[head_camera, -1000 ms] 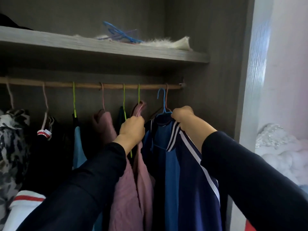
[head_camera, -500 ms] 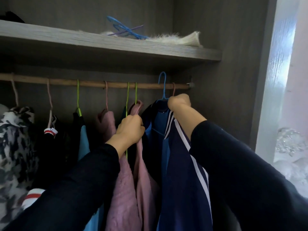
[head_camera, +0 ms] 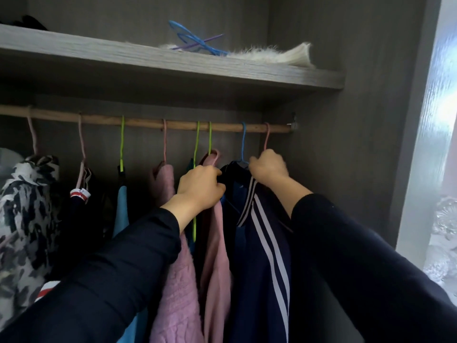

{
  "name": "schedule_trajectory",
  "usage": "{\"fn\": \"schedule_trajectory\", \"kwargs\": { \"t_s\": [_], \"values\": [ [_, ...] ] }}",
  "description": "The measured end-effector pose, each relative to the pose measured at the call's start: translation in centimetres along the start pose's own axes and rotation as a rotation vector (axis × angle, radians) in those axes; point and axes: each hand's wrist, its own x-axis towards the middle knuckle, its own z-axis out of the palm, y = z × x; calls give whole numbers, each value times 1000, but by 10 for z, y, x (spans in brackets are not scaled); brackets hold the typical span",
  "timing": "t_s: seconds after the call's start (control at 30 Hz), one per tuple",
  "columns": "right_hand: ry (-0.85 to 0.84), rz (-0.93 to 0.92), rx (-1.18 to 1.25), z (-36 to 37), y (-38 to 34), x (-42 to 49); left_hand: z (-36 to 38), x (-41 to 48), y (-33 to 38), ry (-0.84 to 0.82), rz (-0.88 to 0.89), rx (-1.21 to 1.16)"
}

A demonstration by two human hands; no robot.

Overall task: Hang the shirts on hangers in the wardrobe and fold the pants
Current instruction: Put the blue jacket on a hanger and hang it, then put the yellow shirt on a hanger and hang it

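Grips collar of smooth navy striped shirt (head_camera: pixel 262 243) with curled right hand (head_camera: pixel 268 167) under round wooden rail (head_camera: pixel 138 122); pinches its dark edge with left hand (head_camera: pixel 200 189); scant room toward rail's right end.

We see a navy shirt (head_camera: pixel 262 243) with white stripes hanging from a blue hanger (head_camera: pixel 244 144) hooked over the wooden rod (head_camera: pixel 138 122). The right hand (head_camera: pixel 268 167) grips its shoulder just below the hook. The left hand (head_camera: pixel 200 188), at eight o'clock from the right, clutches the collar edge in front of a pink garment (head_camera: pixel 215 243). At twelve o'clock, loose hangers (head_camera: pixel 195 40) lie on the shelf (head_camera: pixel 123 55).
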Motion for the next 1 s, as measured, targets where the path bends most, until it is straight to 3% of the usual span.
{"fn": "schedule_trajectory", "kwargs": {
  "t_s": [0.1,0.17,0.23,0.3,0.43,0.6,1.0],
  "values": [
    [193,-125,-300,-11,10,9,2,7,5,12,1,14],
    [156,-69,-430,-11,22,18,5,8,9,26,3,39],
    [48,51,-324,-7,32,21,8,8,12,41,6,72],
    [-26,130,-52,-2,37,25,9,8,15,67,17,107],
    [92,152,300,-5,29,33,8,9,18,116,35,193],
    [88,112,346,-7,27,25,11,7,20,130,42,283],
    [78,115,278,-29,52,-89,11,-57,45,44,120,171]
  ]
}}
